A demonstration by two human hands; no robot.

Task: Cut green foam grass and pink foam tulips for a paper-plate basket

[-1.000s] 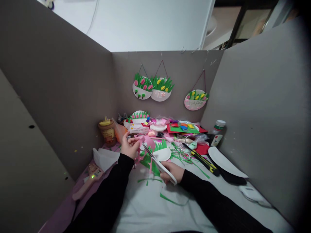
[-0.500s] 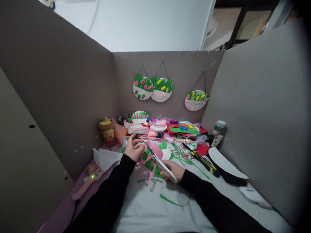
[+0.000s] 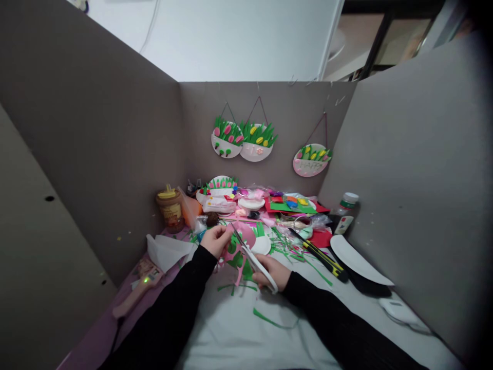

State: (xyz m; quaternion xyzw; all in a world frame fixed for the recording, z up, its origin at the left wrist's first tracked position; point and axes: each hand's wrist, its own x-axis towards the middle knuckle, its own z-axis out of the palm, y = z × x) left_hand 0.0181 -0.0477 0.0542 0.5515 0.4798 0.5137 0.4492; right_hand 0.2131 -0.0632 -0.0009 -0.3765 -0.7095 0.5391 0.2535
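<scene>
My right hand (image 3: 272, 272) is closed around the handles of white-handled scissors (image 3: 254, 262). Their blades point up and left, slightly parted, with the tips beside the fingers of my left hand (image 3: 216, 240). That hand is pinched shut at the edge of some pink material, apparently a small pink piece (image 3: 230, 229); its shape is mostly hidden by fingers. Just behind the blades lies a rounded pink sheet (image 3: 247, 234), with pink and green scraps (image 3: 235, 257) below it. A white paper plate with green paper grass (image 3: 262, 245) sits to the right of the scissors.
Green strips (image 3: 273, 319) litter the white cloth. A black-and-yellow utility knife (image 3: 325, 261) and a white plate piece (image 3: 358, 259) lie right, near a bottle (image 3: 345, 211). A glue gun (image 3: 140, 290) with a green light lies left. Decorated plates (image 3: 256, 143) hang behind, above piled craft supplies.
My left hand's fingers, raised and spread before, have come down and closed into a pinch by the scissor tips. The scissors have shifted slightly left and down.
</scene>
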